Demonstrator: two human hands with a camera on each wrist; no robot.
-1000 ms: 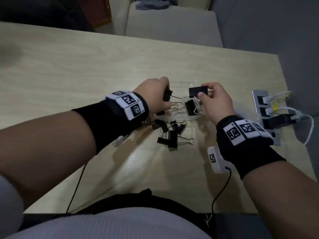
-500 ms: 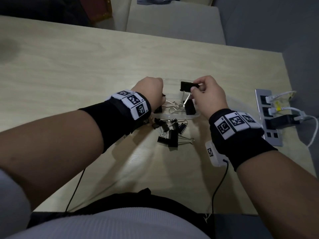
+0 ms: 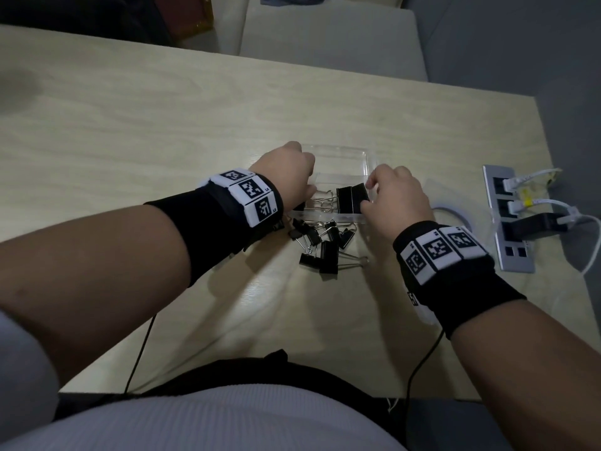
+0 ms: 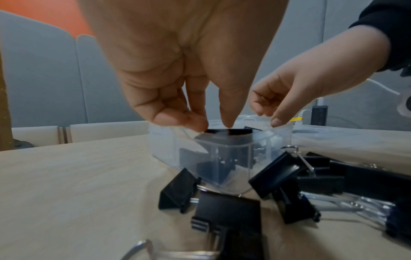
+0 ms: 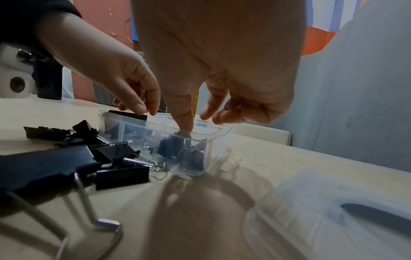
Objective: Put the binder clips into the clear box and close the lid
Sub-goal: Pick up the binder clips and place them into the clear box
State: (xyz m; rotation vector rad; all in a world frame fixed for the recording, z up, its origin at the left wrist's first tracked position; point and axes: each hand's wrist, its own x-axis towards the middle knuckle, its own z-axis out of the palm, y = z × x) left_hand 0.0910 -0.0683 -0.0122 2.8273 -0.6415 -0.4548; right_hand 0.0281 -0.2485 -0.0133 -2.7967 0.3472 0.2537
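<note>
Pale wood table (image 3: 162, 131) carries everything. At its right edge, a grey power strip (image 3: 510, 222) with white cables plugged in.

Clear box (image 3: 341, 161) sits mid-table, open, lid off. The clear lid (image 5: 322, 211) lies flat on the table to the box's right, just beside the right wrist.

Left hand (image 3: 286, 174) is over the box's left end. In the left wrist view its thumb and forefinger point down and pinch the top edge of a black binder clip (image 4: 229, 132) standing at the box's near-left corner; fingertips (image 4: 193, 121) touch the clip at rim height.

Right hand (image 3: 396, 196) is over the box's right end. Fingers are loosely bent, thumb pointing down into the box, its tip on or just above the clips (image 3: 353, 198) lying inside. Whether it grips one cannot be told; contact is hidden by the box wall.

Loose pile of black binder clips (image 3: 322, 245) with wire handles lies on the table against the box's near wall, between both wrists, untouched.
</note>
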